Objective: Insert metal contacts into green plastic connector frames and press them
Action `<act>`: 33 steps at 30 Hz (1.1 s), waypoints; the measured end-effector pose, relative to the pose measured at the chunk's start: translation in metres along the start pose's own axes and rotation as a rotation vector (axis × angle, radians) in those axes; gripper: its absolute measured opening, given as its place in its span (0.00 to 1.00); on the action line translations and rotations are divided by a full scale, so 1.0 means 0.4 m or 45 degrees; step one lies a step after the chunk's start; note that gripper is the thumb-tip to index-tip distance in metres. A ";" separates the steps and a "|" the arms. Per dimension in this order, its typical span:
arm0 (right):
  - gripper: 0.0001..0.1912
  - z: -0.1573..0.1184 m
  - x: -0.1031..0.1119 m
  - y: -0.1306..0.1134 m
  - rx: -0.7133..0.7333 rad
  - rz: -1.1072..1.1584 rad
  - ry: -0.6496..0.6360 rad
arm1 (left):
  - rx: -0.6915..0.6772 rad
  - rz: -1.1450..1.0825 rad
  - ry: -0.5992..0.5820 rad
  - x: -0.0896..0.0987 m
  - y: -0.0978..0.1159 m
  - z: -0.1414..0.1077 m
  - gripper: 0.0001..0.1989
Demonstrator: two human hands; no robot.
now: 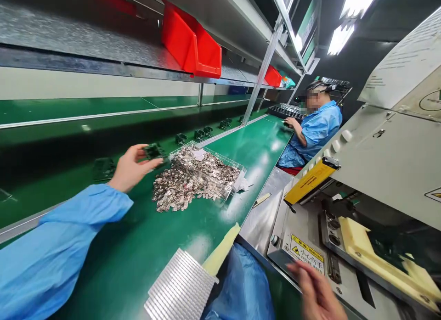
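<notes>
My left hand (132, 166) pinches a small dark green part (155, 151) between thumb and fingers, above the bench at the left edge of a pile of small metal pieces (186, 180). The pile spills out of a clear tray (237, 186). My right hand (319, 290), blurred, is low at the right, beside the machine's warning label (307, 253); its fingers are bent, and whether anything is between them is too smeared to tell. A ridged silver block (181, 288) lies on the green bench (134, 255), with a pale yellow strip (222, 251) beside it.
Several dark parts (181, 138) stand along the bench behind the pile. Red bins (191, 42) sit on the shelf (120, 70) above. A machine (396, 150) with a yellow fixture (379, 260) fills the right side. Farther along sits a person in blue (320, 122).
</notes>
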State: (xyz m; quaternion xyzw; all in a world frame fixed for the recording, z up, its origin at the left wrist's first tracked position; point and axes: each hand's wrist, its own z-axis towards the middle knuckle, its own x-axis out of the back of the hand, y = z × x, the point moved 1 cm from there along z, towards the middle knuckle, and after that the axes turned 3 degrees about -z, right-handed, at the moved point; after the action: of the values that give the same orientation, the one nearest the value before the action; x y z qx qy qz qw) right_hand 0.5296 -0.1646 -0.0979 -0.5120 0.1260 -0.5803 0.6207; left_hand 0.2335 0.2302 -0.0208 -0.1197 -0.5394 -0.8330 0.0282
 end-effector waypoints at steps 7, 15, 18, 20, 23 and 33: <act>0.11 0.166 -0.448 -0.252 0.598 0.083 -0.849 | 0.169 0.329 0.251 0.068 -0.261 0.205 0.32; 0.10 0.227 -0.753 -0.309 0.616 -0.451 -1.021 | -0.124 0.476 0.152 0.115 -0.284 0.048 0.34; 0.06 0.231 -0.779 -0.316 0.649 -0.552 -1.076 | -0.204 0.663 0.367 0.211 -0.276 -0.013 0.33; 0.06 0.234 -0.783 -0.321 0.683 -0.592 -1.092 | -0.094 0.743 0.432 0.268 -0.301 -0.010 0.41; 0.07 0.236 -0.783 -0.328 0.719 -0.637 -1.097 | 0.079 0.726 0.321 0.312 -0.361 0.045 0.48; 0.08 0.236 -0.754 -0.313 0.666 -0.578 -0.997 | 0.115 0.527 0.435 0.228 -0.293 0.023 0.39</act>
State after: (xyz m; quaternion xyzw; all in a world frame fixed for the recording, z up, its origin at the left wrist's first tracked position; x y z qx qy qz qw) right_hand 0.4375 0.1627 -0.0900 -0.5329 -0.3790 -0.4774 0.5869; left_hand 0.1261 0.2948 -0.1010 -0.0836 -0.5276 -0.7927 0.2937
